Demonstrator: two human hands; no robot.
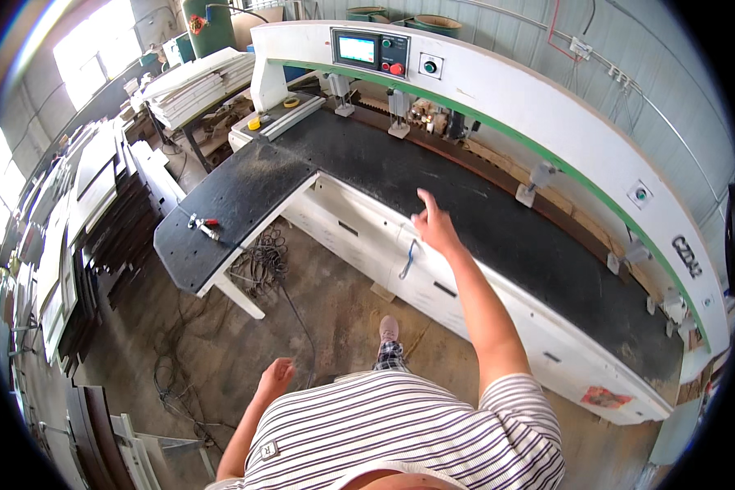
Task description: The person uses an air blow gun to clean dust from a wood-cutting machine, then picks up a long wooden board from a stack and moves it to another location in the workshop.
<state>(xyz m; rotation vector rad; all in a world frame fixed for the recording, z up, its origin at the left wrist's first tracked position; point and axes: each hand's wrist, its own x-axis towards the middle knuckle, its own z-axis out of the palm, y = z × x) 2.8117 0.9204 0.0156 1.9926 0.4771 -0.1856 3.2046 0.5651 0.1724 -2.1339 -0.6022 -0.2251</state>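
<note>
My right hand (pixel 438 227) reaches out over the front edge of a long black worktable (pixel 498 245). Its index finger is stretched out, the other fingers are bent, and nothing is in it. A blue-handled item (pixel 407 260) hangs on the white table front beside this hand. My left hand (pixel 278 376) hangs low by my side above the floor, its fingers curled in with nothing seen in them. A white beam with a control panel (pixel 370 52), screen and red button arches over the table. Clamping feet (pixel 398 114) stand below the beam.
A red-handled tool (pixel 204 225) lies on the table's left wing. Tape rolls (pixel 291 103) sit at its far end. Coiled cables (pixel 263 260) lie on the floor beneath. Stacked panels (pixel 90 196) line the left side, and white boards (pixel 196 86) lie on a stand behind.
</note>
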